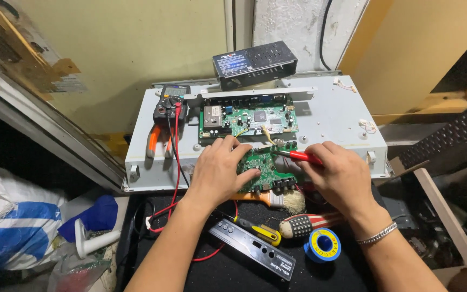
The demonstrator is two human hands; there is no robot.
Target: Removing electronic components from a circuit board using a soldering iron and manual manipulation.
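Right now a small green circuit board (266, 166) is pinned flat by the left hand (220, 173), while a red-handled probe (300, 157) is pinched in the right hand (341, 178); its long axis runs leftward from that grip onto the board's upper edge.

Your dark work surface (201, 276) carries, at its far side, a grey metal panel (333, 116) bearing a green circuit board (249, 121), a multimeter (171, 105) and orange-handled pliers (155, 141), while nearer lie a brush (285, 200), two screwdrivers (258, 230) and a blue solder reel (322, 244).
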